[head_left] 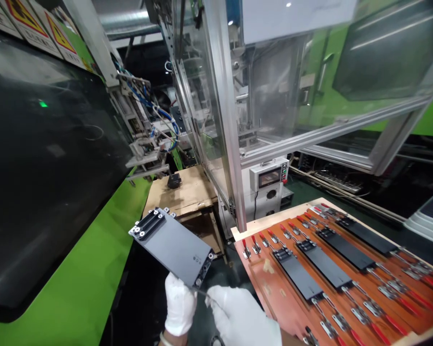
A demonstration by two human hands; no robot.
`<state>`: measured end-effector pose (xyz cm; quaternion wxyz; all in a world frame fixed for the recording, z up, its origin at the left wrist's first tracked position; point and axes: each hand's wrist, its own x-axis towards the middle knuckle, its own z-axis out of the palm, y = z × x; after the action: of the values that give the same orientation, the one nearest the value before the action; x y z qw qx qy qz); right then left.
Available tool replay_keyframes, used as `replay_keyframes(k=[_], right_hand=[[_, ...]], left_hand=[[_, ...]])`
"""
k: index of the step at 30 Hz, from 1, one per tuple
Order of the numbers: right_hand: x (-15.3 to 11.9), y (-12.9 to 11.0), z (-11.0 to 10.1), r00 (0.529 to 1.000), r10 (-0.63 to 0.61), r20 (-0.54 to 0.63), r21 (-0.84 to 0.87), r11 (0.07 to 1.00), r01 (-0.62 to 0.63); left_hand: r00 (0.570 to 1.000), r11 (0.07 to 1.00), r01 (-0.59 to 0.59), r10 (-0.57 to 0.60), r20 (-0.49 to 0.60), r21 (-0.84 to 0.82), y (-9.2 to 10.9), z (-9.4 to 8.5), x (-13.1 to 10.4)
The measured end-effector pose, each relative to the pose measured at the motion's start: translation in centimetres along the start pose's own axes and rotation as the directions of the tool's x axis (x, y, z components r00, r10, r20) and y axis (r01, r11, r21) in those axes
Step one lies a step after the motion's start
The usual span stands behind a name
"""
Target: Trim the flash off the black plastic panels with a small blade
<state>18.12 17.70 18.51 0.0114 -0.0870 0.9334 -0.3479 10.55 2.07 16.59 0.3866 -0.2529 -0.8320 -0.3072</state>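
Note:
My left hand (180, 303), in a white glove, is closed on the lower edge of a flat grey plastic panel (176, 247). The panel is held up tilted, with black ribbed mounts and metal-ringed holes at its upper left end and more holes at its lower right end. My right hand (238, 312), also gloved in white, is closed on a thin dark tool (207, 294) pointing at the panel's lower corner. Most of the tool is hidden by the glove, so its kind cannot be made out. A dark ring shows below that hand.
On the right, an orange fixture board (254, 274) carries several similar panels (299, 274) under red-handled toggle clamps (361, 315). A wooden table (198, 187) with a small black part (173, 180) stands ahead. An aluminium-framed guard (222, 96) rises in the middle; a green machine (75, 278) flanks the left.

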Motion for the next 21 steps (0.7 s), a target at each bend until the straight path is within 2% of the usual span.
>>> replay_keyframes(k=[3,5,8,10,12,18,21], right_hand=[[-0.1,0.8,-1.1,0.999,-0.052,-0.012,0.102,0.993,0.053],[0.0,2.1,-2.1,0.987,-0.145,-0.071,0.113,0.982,0.153],[0.7,4.2,-3.5,0.953,-0.288,-0.094,-0.081,0.956,0.281],[1.2,4.9,-4.3,0.944,-0.326,-0.058,-0.235,0.923,0.304],[1.7,5.1,-4.9,0.939,-0.342,-0.025,-0.328,0.891,0.315],[2.5,4.6,-5.6,0.903,-0.422,0.083,-0.457,0.789,0.41],[2.6,4.5,-5.5,0.882,-0.459,0.11,-0.437,0.775,0.458]], left_hand=[[0.996,0.997,-0.077,0.076,0.04,0.025,-0.9,-1.0,0.0],[0.99,0.993,-0.105,0.099,0.099,0.053,-1.5,-1.8,-0.3],[0.979,0.999,0.004,0.006,0.204,-0.047,-1.8,-2.9,-0.7],[0.965,0.986,0.074,-0.032,0.262,-0.151,-1.4,-3.3,-0.7],[0.955,0.969,0.093,-0.021,0.296,-0.23,-0.8,-3.6,-0.4],[0.944,0.967,0.093,-0.01,0.33,-0.237,-0.3,-3.9,0.0],[0.947,0.968,0.089,-0.009,0.32,-0.235,-0.6,-3.7,-0.5]])
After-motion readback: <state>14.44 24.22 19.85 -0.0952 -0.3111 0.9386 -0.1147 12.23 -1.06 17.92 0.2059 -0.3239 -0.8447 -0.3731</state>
